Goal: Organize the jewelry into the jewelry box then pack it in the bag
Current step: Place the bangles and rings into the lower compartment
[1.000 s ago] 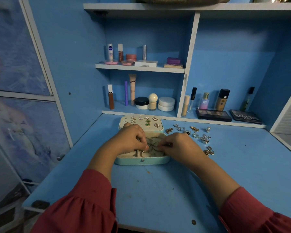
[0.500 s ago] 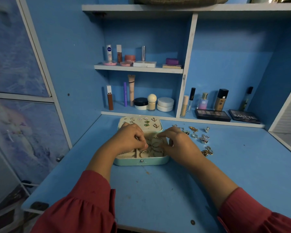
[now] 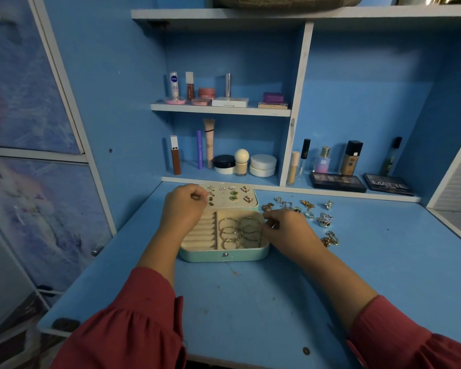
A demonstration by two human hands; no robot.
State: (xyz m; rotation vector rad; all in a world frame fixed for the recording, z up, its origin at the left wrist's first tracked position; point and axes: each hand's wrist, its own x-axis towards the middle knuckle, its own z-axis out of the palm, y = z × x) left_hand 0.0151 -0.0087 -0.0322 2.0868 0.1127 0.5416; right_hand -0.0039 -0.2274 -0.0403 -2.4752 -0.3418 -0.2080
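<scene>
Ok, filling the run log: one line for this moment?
left hand pinching small piece at lid | right hand at jewelry box edge | hoops inside | loose jewelry on desk

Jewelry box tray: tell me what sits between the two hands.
In the head view, the ring-roll slots and the hoop earrings in the jewelry box lie between the left hand and right hand.

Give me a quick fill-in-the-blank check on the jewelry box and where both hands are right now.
1. The hoops lie in the box's ____ compartment.
2. The loose jewelry lies on the desk to the ____ of the box.
3. The left hand is at the box's open ____, where earrings are pinned.
4. The ring slots in the box hold ____ rings.

Missing words: right; right; lid; no
</scene>
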